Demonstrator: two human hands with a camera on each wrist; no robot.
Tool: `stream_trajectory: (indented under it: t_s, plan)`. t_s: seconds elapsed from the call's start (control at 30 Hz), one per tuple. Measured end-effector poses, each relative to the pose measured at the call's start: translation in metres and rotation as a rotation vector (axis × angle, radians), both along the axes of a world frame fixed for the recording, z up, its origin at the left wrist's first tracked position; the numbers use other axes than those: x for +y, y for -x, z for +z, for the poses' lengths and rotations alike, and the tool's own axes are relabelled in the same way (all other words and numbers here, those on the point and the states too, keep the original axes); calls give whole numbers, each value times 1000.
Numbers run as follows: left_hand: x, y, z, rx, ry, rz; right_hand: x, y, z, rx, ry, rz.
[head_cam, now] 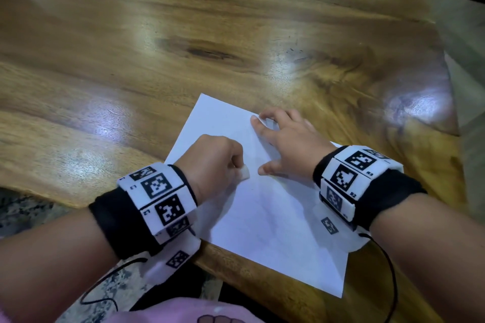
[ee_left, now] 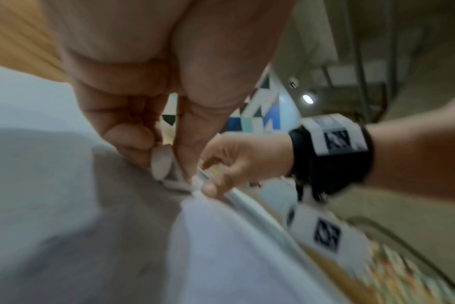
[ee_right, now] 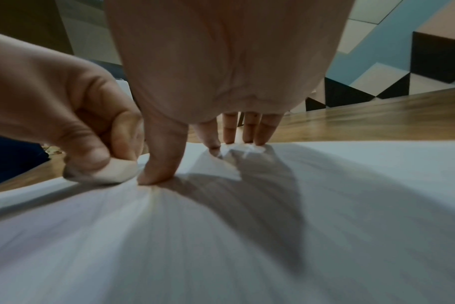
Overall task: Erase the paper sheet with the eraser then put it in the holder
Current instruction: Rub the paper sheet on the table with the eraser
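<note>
My left hand (head_cam: 212,160) is curled around a small white eraser (head_cam: 244,172), pinched between thumb and fingers, with its tip down on the paper sheet (head_cam: 265,207) at centre frame in the head view. The left wrist view shows the same: the eraser (ee_left: 162,164) pressed onto the paper (ee_left: 65,205), though it's blurred. My right hand (head_cam: 286,144) lies open with fingers spread, just right of the left, holding the sheet flat. In the right wrist view its thumb tip (ee_right: 156,174) presses the paper (ee_right: 247,236) right beside the eraser (ee_right: 117,172), and the other fingertips (ee_right: 249,133) sit at the sheet's far edge, where the paper is crumpled up a little. The sheet lies angled on the wooden table (head_cam: 131,60), lower centre of frame, with its near corner overhanging the table edge. Both wrists wear marker bands (head_cam: 157,196).
</note>
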State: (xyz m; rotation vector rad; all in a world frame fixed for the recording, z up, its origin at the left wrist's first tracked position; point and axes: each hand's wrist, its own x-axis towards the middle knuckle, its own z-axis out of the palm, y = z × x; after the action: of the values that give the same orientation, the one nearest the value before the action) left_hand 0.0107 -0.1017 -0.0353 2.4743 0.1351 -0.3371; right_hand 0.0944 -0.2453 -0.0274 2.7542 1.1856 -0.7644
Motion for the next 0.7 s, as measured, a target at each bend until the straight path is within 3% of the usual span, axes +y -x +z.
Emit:
stream_trajectory:
  t_s: [0.17,0.33,0.4,0.5,0.53,0.63,0.7]
  plan:
    - [-4,-3,1,-86,-22,86,-1,-1,-1,4,-13,-8]
    - [-22,35,2,54,22,-281,-1,-2,-2,5,-16,-8]
    - [-11,16,3,18,-29,-229,-1,-1,-2,1,-27,-18]
    - [8,-11,4,-75,-86,11,-2,1,-2,-3,-41,-28]
    - [8,-8,3,-82,-81,8,-2,1,-2,-5,-42,-27]
    - [-7,26,3,-1,-32,-271,-1,0,-2,-6,-32,-27]
    - [-5,33,5,67,6,-352,0,0,-2,-3,-23,-28]
